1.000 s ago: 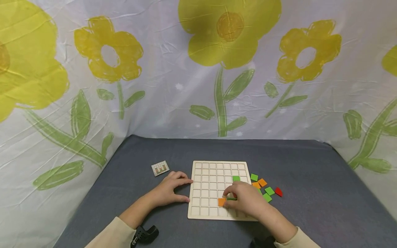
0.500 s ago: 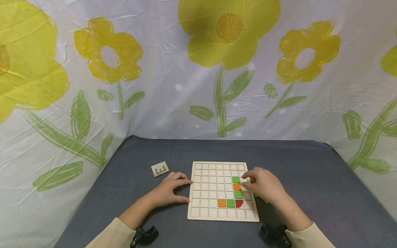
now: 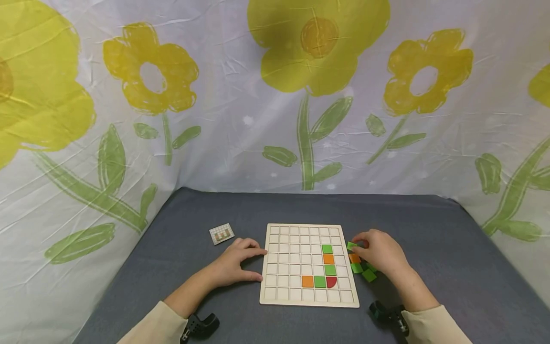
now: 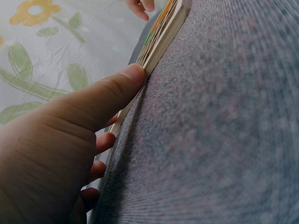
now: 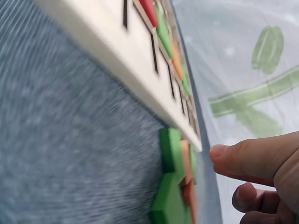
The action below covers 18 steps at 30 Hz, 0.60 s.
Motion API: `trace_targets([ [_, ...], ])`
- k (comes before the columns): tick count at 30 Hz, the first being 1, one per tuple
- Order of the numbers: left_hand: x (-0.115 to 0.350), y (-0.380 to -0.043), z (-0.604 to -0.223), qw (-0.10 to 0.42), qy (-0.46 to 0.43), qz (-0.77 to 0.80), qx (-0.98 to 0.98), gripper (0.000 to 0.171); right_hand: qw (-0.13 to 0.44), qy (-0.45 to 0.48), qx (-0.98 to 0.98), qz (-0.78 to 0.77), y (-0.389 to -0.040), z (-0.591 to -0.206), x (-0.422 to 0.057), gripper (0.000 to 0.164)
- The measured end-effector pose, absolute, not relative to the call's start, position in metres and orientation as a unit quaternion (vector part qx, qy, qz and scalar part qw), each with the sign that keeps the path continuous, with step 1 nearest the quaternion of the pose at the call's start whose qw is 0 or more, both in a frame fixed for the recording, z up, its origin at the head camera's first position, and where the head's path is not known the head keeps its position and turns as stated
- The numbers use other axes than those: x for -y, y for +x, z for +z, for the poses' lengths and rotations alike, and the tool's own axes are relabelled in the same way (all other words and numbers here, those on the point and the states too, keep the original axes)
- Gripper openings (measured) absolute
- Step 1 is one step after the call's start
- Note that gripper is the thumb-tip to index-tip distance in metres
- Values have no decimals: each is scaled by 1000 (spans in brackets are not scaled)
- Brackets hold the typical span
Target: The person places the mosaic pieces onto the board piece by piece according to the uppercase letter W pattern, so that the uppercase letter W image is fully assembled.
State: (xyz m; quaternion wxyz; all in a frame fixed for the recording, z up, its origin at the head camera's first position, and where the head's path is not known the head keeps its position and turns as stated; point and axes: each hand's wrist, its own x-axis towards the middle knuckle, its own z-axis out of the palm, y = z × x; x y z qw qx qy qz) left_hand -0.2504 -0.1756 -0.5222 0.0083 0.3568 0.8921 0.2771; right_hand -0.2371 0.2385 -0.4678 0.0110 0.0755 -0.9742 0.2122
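A pale wooden grid board (image 3: pixel 290 263) lies on the dark cloth. My left hand (image 3: pixel 234 263) rests at its left side, thumb and fingers spread against the edge; the left wrist view shows the thumb (image 4: pixel 112 93) on the rim. On the board, a green, an orange and a green tile (image 3: pixel 329 270) form a column above a red quarter-round piece (image 3: pixel 331 282); a green and an orange tile (image 3: pixel 307 281) lie left of it. My right hand (image 3: pixel 382 251) is over the loose tiles, fingertips by a green tile (image 3: pixel 351 245). Nothing shows between its fingers in the right wrist view.
Several loose green and orange tiles (image 3: pixel 368 275) lie right of the board, partly hidden by my right hand. A small pattern card (image 3: pixel 221 234) is at the upper left. A flowered curtain (image 3: pixel 232 134) hangs behind the table.
My right hand has left the board's lower part and moved right, up to the loose tiles. The board's pieces it covered are visible now. My left hand has stayed in place.
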Motion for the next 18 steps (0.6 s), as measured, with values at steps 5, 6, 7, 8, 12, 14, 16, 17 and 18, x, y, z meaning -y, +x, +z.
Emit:
trace_targets([
  [5, 175, -250, -523, 6, 357, 275, -893, 65, 4, 72, 976, 206, -240, -475, -242, 27],
  [6, 175, -250, -523, 5, 357, 275, -893, 65, 2, 72, 976, 203, -240, -476, -243, 27],
  [7, 175, -250, -523, 6, 357, 275, -893, 65, 1, 71, 977, 201, -240, -477, -243, 28],
  [8, 175, -250, -523, 6, 357, 276, -893, 65, 1, 70, 978, 198, -241, -479, -244, 28],
  [12, 175, -250, -522, 6, 355, 276, -893, 65, -2, 67, 979, 195, -243, -482, -245, 29],
  [14, 175, -250, -522, 5, 354, 276, -894, 65, 0, 67, 979, 194, -243, -483, -246, 29],
  [16, 175, -250, -522, 5, 353, 274, -895, 65, 3, 68, 979, 194, -244, -484, -246, 30],
  [17, 175, -250, -522, 5, 352, 273, -895, 65, 4, 67, 979, 194, -244, -484, -246, 30],
  [18, 175, -250, -523, 4, 351, 272, -896, 65, 5, 67, 979, 195, -244, -484, -246, 30],
])
